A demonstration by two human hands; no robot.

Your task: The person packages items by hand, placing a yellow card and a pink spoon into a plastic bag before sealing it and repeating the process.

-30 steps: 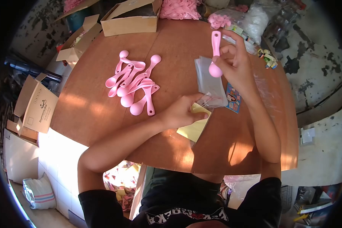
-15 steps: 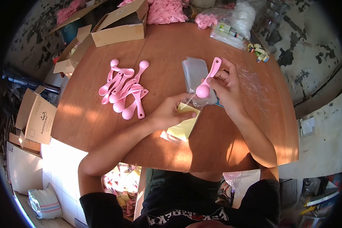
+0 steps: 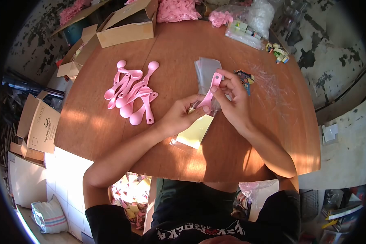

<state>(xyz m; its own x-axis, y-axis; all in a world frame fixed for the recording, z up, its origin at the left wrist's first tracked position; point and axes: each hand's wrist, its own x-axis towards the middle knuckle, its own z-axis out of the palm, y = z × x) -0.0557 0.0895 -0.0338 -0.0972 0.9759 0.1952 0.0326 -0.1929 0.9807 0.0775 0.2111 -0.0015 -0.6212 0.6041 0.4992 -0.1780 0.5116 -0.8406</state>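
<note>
My right hand (image 3: 232, 95) pinches a pink measuring spoon (image 3: 212, 88) by its holed handle. The spoon's bowl end is hidden at the mouth of a clear plastic bag (image 3: 176, 143), behind my left thumb. My left hand (image 3: 184, 113) is closed on that bag, which has a pale yellow card (image 3: 194, 132) inside. Just beyond my hands lies a stack of clear plastic bags (image 3: 208, 67). Left of them, a loose pile of pink measuring spoons (image 3: 133, 91) rests on the wooden table (image 3: 171, 44).
Cardboard boxes (image 3: 127, 34) stand at the back left. A bag of pink pieces (image 3: 178, 11) sits at the back edge, with plastic packs (image 3: 245, 35) to its right. Small printed cards (image 3: 245, 78) and clear plastic scraps (image 3: 268, 87) lie on the right.
My right hand has brought the spoon down and left to the bag, bowl end first. The dark printed cards beyond my right hand have come into view.
</note>
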